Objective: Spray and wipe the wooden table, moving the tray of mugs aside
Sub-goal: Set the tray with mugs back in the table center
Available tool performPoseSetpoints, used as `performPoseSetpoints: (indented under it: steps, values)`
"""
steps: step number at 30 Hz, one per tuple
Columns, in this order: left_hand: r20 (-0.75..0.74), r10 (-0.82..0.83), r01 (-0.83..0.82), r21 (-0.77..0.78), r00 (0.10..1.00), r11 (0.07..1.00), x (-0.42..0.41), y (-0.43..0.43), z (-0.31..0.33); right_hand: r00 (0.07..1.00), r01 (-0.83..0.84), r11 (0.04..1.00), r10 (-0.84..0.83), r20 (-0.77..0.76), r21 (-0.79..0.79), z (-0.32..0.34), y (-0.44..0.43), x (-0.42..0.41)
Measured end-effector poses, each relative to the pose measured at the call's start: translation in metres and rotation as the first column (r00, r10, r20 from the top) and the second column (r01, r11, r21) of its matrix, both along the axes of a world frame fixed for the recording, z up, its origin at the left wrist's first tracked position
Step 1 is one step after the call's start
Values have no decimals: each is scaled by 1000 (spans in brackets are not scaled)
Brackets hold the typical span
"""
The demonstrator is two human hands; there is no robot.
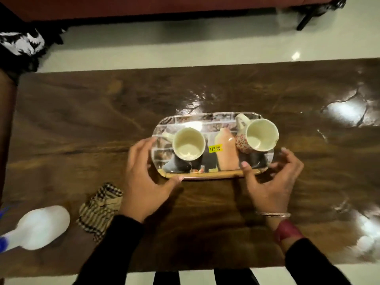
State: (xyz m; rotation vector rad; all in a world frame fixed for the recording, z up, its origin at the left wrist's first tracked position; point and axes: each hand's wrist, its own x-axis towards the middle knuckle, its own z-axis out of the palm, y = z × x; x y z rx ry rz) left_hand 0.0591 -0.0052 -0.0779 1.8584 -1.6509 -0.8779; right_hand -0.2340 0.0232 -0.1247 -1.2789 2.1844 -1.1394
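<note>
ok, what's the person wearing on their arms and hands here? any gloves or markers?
Both bare, no gloves: left hand, right hand. Long black sleeve on each arm: left sleeve, right sleeve. Right wrist carries a thin silvery metal bangle and a dark red band beside it. No jewellery visible on the left.

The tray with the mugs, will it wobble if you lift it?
Probably stiff: the tray looks hard and glossy. The plain mug and the flowered mug stand loose on it, so they might slide or tip if it tilts. They look breakable too.
</note>
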Motion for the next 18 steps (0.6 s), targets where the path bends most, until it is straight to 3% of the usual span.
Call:
performPoseSetpoints:
  steps: [5,8,11,14,16,18]
  values:
    - [142,-379,384,-4,914,923,-11,-54,2,948,-303,951,308,-77,61,5,-43,-52]
    - [177,-432,451,-88,884,888,-20,-63,-6,883,-461,885,465,-68,68,4,-63,-60]
    - [186,-318,340,-101,930,935,-36,-55,-13,856,-492,870,490,-165,30,0,-71,-55]
    - [342,30,24,-154,939,988,-59,-37,-11,878,-420,906,418,-232,44,-3,-69,-46]
    - [317,268,-217,-185,910,958,-78,-29,-6,903,-348,937,346,-257,37,-6,-64,-41]
    - [229,359,-338,-127,905,933,-92,-27,-6,930,-263,965,259,-261,23,-8,-59,-33]
